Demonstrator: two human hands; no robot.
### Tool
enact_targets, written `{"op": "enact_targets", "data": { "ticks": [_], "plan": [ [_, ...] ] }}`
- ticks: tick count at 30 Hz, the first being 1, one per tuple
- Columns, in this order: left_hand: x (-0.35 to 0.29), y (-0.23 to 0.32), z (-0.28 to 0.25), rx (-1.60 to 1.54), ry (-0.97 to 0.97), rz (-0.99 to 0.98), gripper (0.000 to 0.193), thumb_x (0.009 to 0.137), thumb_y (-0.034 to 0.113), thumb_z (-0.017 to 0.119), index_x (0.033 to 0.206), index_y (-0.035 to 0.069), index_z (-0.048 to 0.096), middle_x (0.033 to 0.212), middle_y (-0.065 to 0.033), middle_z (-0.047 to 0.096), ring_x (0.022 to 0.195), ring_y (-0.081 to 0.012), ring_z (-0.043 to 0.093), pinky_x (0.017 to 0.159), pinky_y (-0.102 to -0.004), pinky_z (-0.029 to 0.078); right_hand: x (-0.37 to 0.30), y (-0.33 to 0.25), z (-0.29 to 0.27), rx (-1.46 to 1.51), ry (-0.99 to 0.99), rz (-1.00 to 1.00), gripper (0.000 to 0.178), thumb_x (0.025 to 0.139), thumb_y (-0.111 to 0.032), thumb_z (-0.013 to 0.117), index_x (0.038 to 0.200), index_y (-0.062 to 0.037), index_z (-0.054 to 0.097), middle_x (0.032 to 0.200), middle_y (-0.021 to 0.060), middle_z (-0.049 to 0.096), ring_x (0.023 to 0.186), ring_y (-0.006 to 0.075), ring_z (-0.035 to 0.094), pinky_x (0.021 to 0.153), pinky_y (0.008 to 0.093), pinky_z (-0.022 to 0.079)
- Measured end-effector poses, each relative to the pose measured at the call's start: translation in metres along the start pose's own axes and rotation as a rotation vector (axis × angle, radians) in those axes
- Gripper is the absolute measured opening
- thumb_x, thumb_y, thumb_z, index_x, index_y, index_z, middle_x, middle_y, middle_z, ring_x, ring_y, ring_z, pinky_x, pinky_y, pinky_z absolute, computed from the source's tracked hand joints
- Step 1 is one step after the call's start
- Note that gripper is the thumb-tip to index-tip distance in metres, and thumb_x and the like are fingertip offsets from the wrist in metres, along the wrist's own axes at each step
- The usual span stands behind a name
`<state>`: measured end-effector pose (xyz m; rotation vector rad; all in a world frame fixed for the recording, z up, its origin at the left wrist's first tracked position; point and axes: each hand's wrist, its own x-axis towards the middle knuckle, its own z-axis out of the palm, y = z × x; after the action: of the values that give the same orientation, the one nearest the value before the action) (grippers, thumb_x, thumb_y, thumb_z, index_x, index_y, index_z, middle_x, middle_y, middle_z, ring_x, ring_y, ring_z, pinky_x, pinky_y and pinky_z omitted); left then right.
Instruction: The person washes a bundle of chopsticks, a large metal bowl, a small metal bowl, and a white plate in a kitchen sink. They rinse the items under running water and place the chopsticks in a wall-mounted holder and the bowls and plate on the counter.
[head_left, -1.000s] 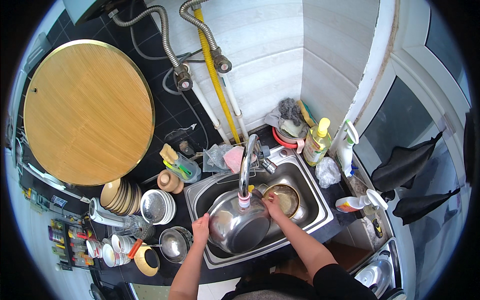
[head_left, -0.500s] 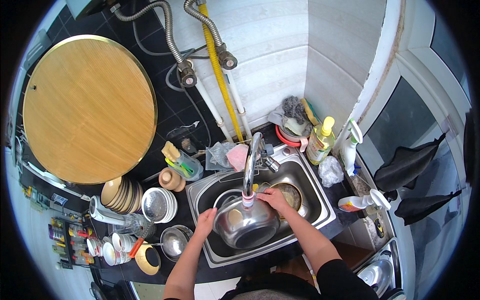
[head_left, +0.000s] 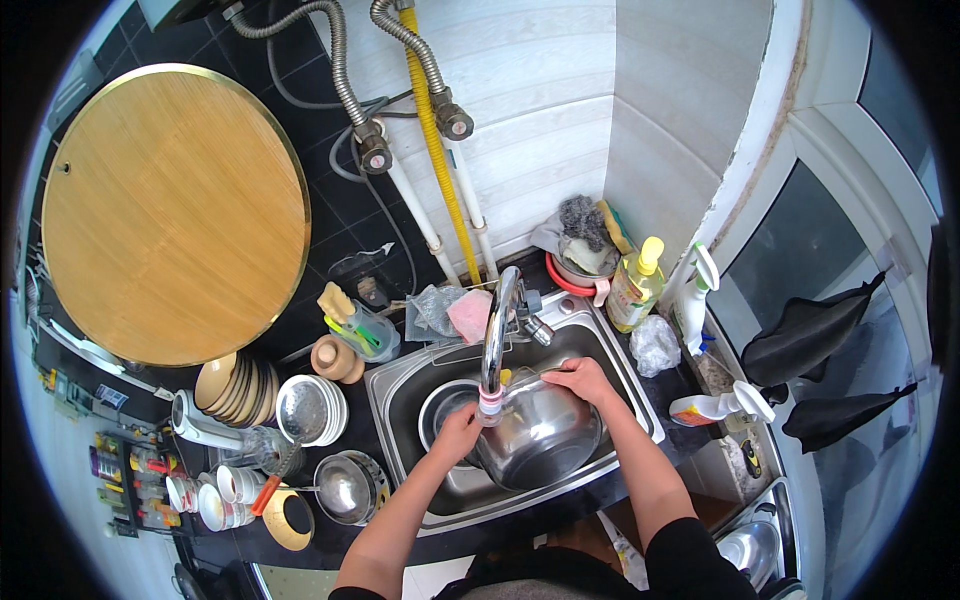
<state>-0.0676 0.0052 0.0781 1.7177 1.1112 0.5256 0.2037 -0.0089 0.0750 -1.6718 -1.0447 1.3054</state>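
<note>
A shiny stainless steel pot (head_left: 545,430) is held tilted over the sink (head_left: 382,388), its outer base turned toward me. My left hand (head_left: 461,433) is closed on the pot's left edge, just beside the faucet spout. At the pot's upper right rim, my right hand (head_left: 582,380) grips with bent fingers. The chrome faucet (head_left: 497,345) arches down over the pot's upper left side. Behind my left hand, a round metal vessel (head_left: 432,405) sits in the basin. The pot's inside faces away and is mostly hidden.
Left of the sink stand stacked plates (head_left: 333,410), a steel ladle or strainer (head_left: 345,490), white bowls (head_left: 238,485) and a wooden mortar (head_left: 335,360). A yellow soap bottle (head_left: 636,290) and spray bottles (head_left: 692,310) line the right. A round wooden board (head_left: 175,215) leans at the left wall.
The pot has moved right within the sink, uncovering the round vessel at left and covering the one at right. Both my hands have shifted right with it, still gripping.
</note>
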Motion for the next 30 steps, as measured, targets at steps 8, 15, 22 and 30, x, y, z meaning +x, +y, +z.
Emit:
{"op": "enact_targets", "data": {
  "ticks": [8,15,22,30],
  "plan": [
    [0.0,0.033,-0.011,-0.039,-0.07,-0.1,0.022,0.083,0.021,0.051,0.083,0.0,0.059,0.066,-0.0011,0.055,0.06,-0.0083,0.048,0.057,-0.024,0.041,-0.014,-0.031,0.031,-0.289,-0.056,-0.141,0.037,0.063,-0.038,0.071,0.069,-0.0028,0.063,0.056,0.0068,0.056,0.05,0.0123,0.05,0.052,0.026,0.042],
    [-0.02,0.04,-0.028,-0.134,0.082,-0.316,0.033,0.084,0.028,0.052,0.067,0.001,0.058,0.054,0.0018,0.05,0.048,-0.0054,0.044,0.046,-0.0213,0.036,-0.001,-0.003,0.072,-0.198,0.132,-0.605,0.04,0.071,-0.02,0.065,0.107,-0.0054,0.053,0.099,0.0145,0.056,0.093,0.0259,0.053,0.081,0.0292,0.04],
    [-0.036,0.012,-0.031,-0.26,0.263,-0.292,0.035,0.083,0.029,0.054,0.061,0.002,0.056,0.052,0.0046,0.046,0.048,-0.0039,0.039,0.044,-0.0208,0.032,-0.022,0.017,0.101,-0.168,0.255,-0.27,0.044,0.079,-0.025,0.05,0.114,0.0006,0.045,0.11,0.0199,0.05,0.105,0.0324,0.046,0.091,0.036,0.035],
    [-0.047,0.007,-0.02,-0.41,0.345,-0.358,0.03,0.085,0.028,0.052,0.067,0.005,0.058,0.06,0.0056,0.05,0.052,-0.0027,0.04,0.047,-0.0184,0.03,-0.092,-0.049,0.127,-0.535,0.092,-0.838,0.041,0.072,-0.017,0.055,0.108,-0.001,0.049,0.104,0.0175,0.051,0.098,0.033,0.046,0.086,0.0405,0.036]
  ]
}}
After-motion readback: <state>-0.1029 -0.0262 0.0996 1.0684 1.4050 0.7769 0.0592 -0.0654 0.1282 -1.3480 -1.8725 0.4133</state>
